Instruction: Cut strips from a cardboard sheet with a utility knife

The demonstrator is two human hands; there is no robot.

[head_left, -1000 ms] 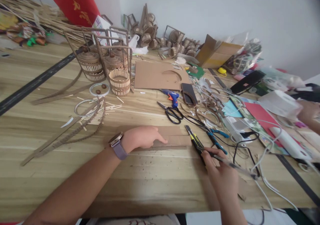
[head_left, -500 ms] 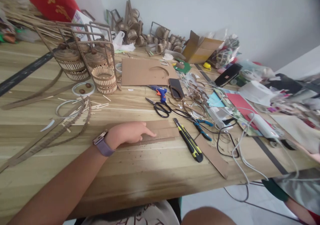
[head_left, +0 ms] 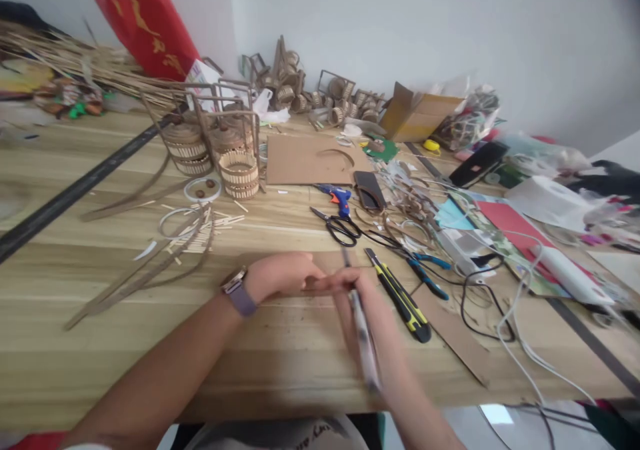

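My left hand [head_left: 285,275], with a watch on its wrist, rests over a flat cardboard piece [head_left: 333,259] near the table's front. Its fingers are bent and meet the fingertips of my right hand [head_left: 353,297]; whether something is pinched there is too small to tell. The right hand is closed around a slim pen-like tool [head_left: 366,343], blurred by motion, its thin dark tip pointing away from me over the cardboard. Just right of it lies a yellow and black utility knife [head_left: 400,297]. Black-handled scissors [head_left: 343,230] and a blue glue gun [head_left: 340,200] lie behind the hands.
Small slatted buckets [head_left: 239,173] stand at the back left, near scattered sticks [head_left: 227,222] and curved strips. A large cardboard sheet [head_left: 300,160] lies behind the glue gun. Blue pliers [head_left: 427,277], cables and a cardboard strip [head_left: 457,340] are on the right.
My right hand has come into view from the front right with the slim tool, meeting my left hand. The left forefinger no longer points out along the cardboard. The view has shifted left.
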